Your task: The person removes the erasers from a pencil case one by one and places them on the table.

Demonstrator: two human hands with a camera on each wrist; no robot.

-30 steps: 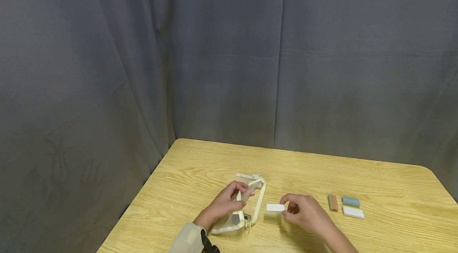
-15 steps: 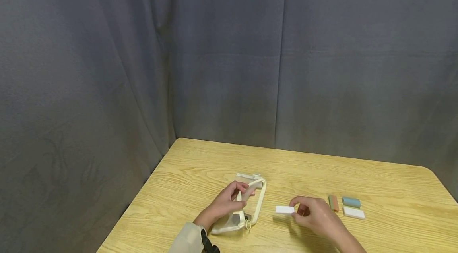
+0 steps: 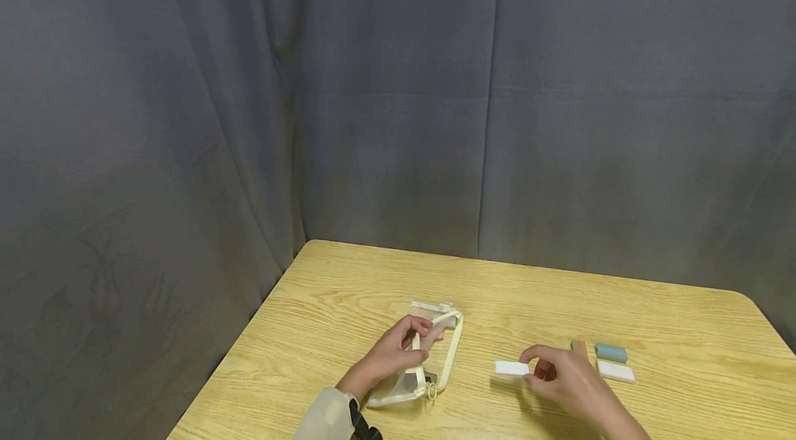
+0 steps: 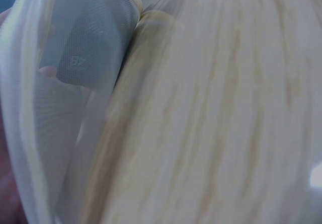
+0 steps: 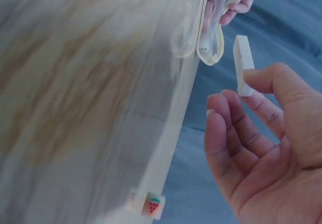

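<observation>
My left hand (image 3: pixel 393 350) grips the near-left edge of a translucent mesh zip pouch (image 3: pixel 393 397) with cream zipper trim. The pouch lies on the table with its mouth held apart; a pink item and dark and grey pieces show inside. Thumb and index finger of my right hand (image 3: pixel 562 381) pinch the end of a flat white eraser-like block (image 3: pixel 512 368), held level just above the table, right of the pouch. In the right wrist view the same white block (image 5: pixel 243 65) stands out from the fingertips, while the other fingers are loosely curled.
Right of my right hand lie a blue cylinder-like piece (image 3: pixel 611 353), another white block (image 3: pixel 616 371) and a green-and-orange block (image 3: pixel 579 347), partly hidden by the hand. The wooden table (image 3: pixel 528 288) ends at a grey curtain (image 3: pixel 385 115).
My right hand has drawn rightward, away from the pouch, with the white block still pinched. It now partly covers the green-and-orange block. My left hand and the pouch stay put.
</observation>
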